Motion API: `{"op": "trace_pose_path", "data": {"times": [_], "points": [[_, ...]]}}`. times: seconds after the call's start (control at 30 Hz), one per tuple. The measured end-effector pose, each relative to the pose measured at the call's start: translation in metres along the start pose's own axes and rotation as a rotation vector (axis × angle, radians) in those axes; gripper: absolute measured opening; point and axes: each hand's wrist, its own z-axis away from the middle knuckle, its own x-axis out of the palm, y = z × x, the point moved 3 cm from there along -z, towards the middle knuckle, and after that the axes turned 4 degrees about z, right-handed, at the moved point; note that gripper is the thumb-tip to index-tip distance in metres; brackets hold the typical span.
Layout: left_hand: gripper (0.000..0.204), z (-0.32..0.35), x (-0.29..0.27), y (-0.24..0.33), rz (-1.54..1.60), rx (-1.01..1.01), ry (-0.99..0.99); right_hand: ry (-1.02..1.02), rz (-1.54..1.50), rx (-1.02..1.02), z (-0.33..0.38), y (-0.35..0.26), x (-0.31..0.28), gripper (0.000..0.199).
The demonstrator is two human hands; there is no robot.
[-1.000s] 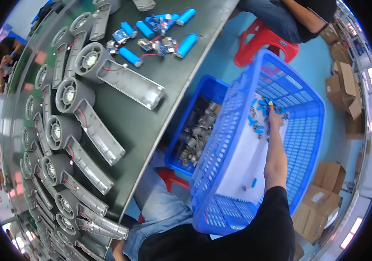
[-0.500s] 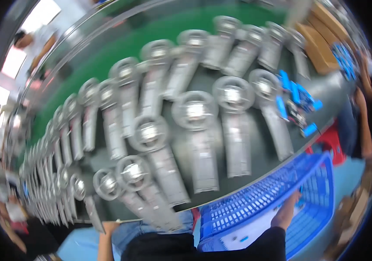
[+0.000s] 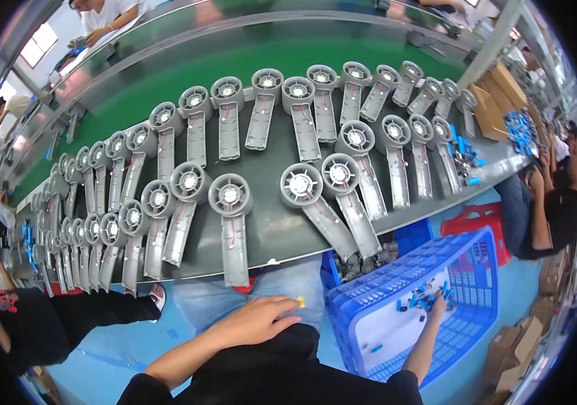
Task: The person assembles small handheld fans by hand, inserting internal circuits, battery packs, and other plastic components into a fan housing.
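the left hand (image 3: pixel 259 320) is open over the lap (image 3: pixel 217 300). the right hand (image 3: pixel 438 308) reaches among blue batteries (image 3: pixel 414 300) inside the blue basket (image 3: pixel 396 268), its grip too small to tell.

Right fingers (image 3: pixel 440 302) apparently among blue cylinders (image 3: pixel 402 308), inside blue basket (image 3: pixel 396 273)

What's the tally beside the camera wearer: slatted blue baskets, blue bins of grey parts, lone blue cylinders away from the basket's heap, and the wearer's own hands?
Slatted blue basket: 1
Blue bin: 1
Lone blue cylinder: 1
Wearer's hands (left hand, right hand): 2
Total: 5
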Motion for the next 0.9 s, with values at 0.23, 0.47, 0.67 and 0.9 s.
{"op": "trace_pose_path", "data": {"times": [0.23,0.47,0.67,0.9], "points": [[0.037,0.017,-0.042,0.078,-0.357,0.586,0.720,-0.183,0.210,-0.548,0.256,-0.249,-0.013,0.029],[0.068,-0.095,-0.086,0.099,-0.824,0.359,0.937,-0.333,0.020,-0.512,0.368,-0.342,0.019,0.044],[0.067,-0.137,-0.092,0.090,-0.951,0.324,0.891,-0.434,0.049,-0.462,0.370,-0.297,0.038,0.046],[0.061,-0.087,-0.071,0.119,-0.805,0.472,0.965,-0.421,-0.100,-0.281,0.335,-0.218,0.010,0.053]]}}
